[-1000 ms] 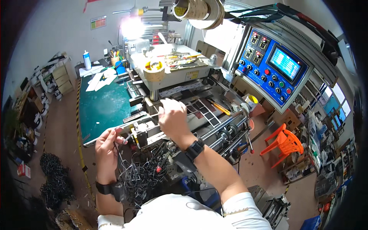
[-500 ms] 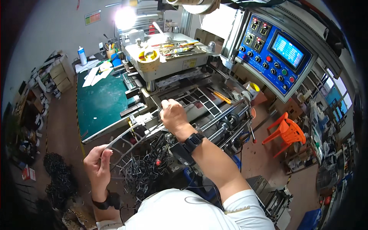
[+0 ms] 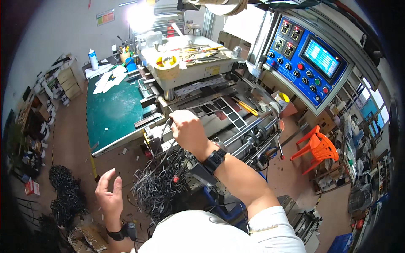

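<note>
My right hand [image 3: 188,131] is closed at the near left edge of the machine bed, its fingertips pinched on a thin greyish strip [image 3: 162,137]. The strip hangs from those fingers toward a tangled pile of dark strips [image 3: 154,189] below. My left hand [image 3: 109,193] is held lower left above the floor, thumb and fingers apart, with nothing in it. Beyond my right hand, a sheet with black-framed rectangular windows [image 3: 230,113] lies on the machine bed. An orange-handled tool [image 3: 248,109] rests beside that sheet.
A raised machine head [image 3: 202,69] carries yellow tape [image 3: 166,62] and several hand tools. Steel rollers [image 3: 242,145] run along the near right side. A blue control panel [image 3: 306,63] hangs at right, above an orange chair [image 3: 316,147]. The green table [image 3: 114,118] stands left.
My left hand has let go of the ladder-like strip that stretched between both hands, and its fingers have spread. The strip now dangles from my right hand, which has shifted slightly left.
</note>
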A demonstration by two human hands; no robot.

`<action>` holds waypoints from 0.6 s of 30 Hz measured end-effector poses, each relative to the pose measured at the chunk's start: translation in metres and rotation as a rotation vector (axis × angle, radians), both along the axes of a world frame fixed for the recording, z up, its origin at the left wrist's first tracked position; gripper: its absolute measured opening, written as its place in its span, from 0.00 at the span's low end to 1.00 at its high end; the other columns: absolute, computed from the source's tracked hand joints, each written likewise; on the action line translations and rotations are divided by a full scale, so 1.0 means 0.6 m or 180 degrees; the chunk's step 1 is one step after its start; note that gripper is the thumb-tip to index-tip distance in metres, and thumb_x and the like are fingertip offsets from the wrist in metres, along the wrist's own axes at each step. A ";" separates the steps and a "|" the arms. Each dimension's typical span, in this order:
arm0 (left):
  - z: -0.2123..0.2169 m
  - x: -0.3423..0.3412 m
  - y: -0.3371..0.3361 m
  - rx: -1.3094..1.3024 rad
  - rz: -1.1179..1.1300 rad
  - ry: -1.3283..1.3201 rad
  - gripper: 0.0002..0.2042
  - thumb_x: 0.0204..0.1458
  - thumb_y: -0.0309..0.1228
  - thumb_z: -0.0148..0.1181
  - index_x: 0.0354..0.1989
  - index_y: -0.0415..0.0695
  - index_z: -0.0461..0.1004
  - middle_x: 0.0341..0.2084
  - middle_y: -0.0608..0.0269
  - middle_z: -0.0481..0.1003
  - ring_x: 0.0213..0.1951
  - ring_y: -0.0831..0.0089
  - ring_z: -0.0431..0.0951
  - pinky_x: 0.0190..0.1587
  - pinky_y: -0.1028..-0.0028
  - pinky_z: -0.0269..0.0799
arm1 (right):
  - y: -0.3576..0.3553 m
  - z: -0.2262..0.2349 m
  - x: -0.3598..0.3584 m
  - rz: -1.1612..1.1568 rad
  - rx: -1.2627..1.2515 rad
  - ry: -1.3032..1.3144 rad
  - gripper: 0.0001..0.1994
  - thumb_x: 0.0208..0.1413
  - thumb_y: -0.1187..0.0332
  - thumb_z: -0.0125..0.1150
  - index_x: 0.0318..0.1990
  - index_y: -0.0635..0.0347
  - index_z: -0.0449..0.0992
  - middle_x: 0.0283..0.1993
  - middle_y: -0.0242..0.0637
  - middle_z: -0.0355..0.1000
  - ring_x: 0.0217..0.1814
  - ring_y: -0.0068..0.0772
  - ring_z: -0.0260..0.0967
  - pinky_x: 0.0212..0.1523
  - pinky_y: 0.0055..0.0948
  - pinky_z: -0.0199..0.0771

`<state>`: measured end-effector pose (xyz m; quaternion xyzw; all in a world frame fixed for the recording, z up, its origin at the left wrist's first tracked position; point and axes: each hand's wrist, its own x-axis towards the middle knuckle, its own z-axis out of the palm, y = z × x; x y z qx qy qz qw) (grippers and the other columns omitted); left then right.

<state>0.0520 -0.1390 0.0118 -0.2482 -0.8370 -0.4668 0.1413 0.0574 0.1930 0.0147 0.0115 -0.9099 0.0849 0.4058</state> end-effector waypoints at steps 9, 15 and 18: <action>0.027 -0.047 0.177 0.0628 -0.1379 -0.0506 0.16 0.63 0.24 0.49 0.58 0.33 0.69 0.55 0.50 0.73 0.56 0.66 0.73 0.60 0.71 0.64 | -0.002 -0.008 -0.022 0.0308 -0.0157 0.0498 0.10 0.33 0.65 0.60 0.26 0.58 0.73 0.30 0.40 0.71 0.39 0.44 0.71 0.43 0.40 0.70; -0.005 -0.107 0.299 0.0951 -0.1936 -0.0808 0.17 0.67 0.29 0.45 0.59 0.33 0.68 0.48 0.57 0.75 0.48 0.75 0.74 0.50 0.76 0.69 | -0.005 0.014 -0.001 0.0875 -0.0345 0.0655 0.08 0.41 0.68 0.62 0.26 0.61 0.71 0.29 0.40 0.68 0.37 0.47 0.69 0.40 0.43 0.70; 0.019 -0.102 0.311 0.0797 -0.2059 -0.0714 0.13 0.67 0.30 0.46 0.37 0.34 0.75 0.27 0.67 0.75 0.29 0.83 0.72 0.31 0.81 0.66 | -0.001 0.021 0.007 0.0999 -0.0380 0.0721 0.08 0.43 0.67 0.63 0.24 0.60 0.71 0.28 0.41 0.68 0.36 0.46 0.68 0.38 0.42 0.68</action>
